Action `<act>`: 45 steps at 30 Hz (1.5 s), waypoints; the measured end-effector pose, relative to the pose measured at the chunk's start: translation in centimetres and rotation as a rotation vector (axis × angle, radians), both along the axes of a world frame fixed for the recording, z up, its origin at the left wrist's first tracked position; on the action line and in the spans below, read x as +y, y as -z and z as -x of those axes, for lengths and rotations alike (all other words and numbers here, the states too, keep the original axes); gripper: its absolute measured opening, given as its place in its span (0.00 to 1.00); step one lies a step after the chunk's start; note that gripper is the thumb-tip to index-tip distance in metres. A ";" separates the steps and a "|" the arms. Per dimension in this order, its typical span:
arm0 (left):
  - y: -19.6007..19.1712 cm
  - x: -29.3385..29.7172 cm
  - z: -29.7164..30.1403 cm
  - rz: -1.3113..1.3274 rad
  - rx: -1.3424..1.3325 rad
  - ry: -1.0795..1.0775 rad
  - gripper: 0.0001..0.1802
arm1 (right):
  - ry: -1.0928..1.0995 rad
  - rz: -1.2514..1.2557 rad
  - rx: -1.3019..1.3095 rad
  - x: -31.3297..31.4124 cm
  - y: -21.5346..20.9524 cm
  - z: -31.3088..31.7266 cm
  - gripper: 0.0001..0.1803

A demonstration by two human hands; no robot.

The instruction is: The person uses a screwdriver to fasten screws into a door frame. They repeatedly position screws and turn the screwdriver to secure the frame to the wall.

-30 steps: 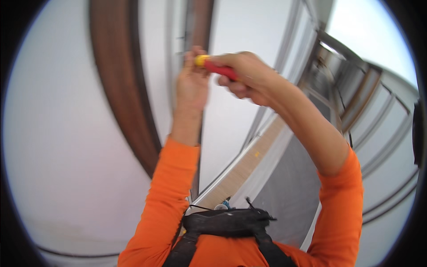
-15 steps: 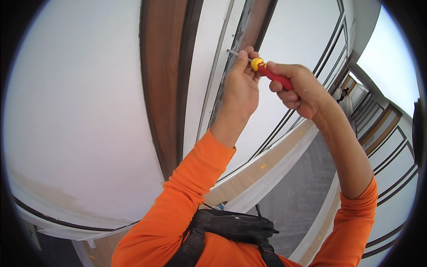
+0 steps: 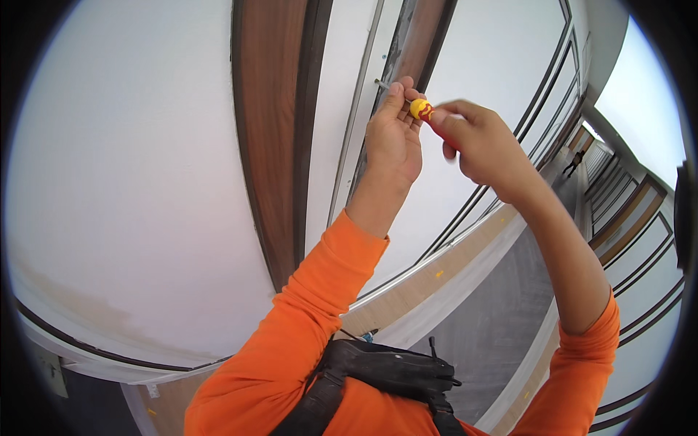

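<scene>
Note, at 9 o'clock, a broad, smooth white wall (image 3: 131, 182), bordered toward 11 by a flat brown wooden strip (image 3: 273, 109). At 2, see the bare right hand (image 3: 486, 149), rolled further over since half a second earlier and closed round a handle: probably a fresh twist. At 1, see the bare left hand (image 3: 395, 142), little changed, pinching a shaft between thumb and fingers. Between both, find a red-and-yellow-handled metal screwdriver (image 3: 420, 110), pointing toward 10.

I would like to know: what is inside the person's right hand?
The right hand grips a screwdriver handle. Its yellow front end, with some red, is visible; most of the rest is covered by the hand and cannot be seen.
</scene>
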State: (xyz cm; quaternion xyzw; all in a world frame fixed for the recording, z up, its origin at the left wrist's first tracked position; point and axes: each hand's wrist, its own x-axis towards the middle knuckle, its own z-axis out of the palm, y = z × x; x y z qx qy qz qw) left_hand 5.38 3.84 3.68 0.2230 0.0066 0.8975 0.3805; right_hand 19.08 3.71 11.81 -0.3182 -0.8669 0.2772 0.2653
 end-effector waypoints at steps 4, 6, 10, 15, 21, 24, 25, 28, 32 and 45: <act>-0.1 0.5 0.1 0.028 0.028 -0.011 0.20 | -0.097 -0.445 0.066 0.0 0.2 -0.4 0.19; 0.1 0.4 0.2 0.077 0.049 -0.002 0.19 | -0.084 -0.085 0.066 0.2 -0.4 -0.6 0.17; 0.5 0.3 -0.3 -0.045 0.047 0.052 0.17 | -0.061 0.328 0.073 0.7 -1.5 -0.6 0.18; 0.1 0.3 0.0 -0.040 -0.001 0.034 0.15 | -0.083 -1.106 -0.049 0.4 0.8 -0.2 0.25; -0.1 -0.2 0.2 -0.041 0.022 0.133 0.13 | -0.009 -1.244 -0.093 2.1 1.5 0.0 0.21; -0.4 0.1 0.7 0.000 0.082 0.030 0.13 | -0.029 -1.005 0.003 2.6 1.1 0.7 0.18; -0.4 0.3 0.8 0.030 0.074 0.015 0.13 | -0.037 -0.931 0.038 2.0 1.3 0.6 0.18; -0.6 0.7 1.2 0.144 0.017 -0.021 0.13 | 0.033 -1.288 -0.142 0.0 0.7 0.7 0.19; -0.2 -0.4 1.7 0.180 0.189 -0.053 0.16 | -0.009 0.251 -0.018 -2.1 -2.0 0.6 0.17; 2.4 -3.4 4.3 0.487 0.484 -0.383 0.23 | -0.007 -0.533 0.272 0.9 8.7 -3.8 0.19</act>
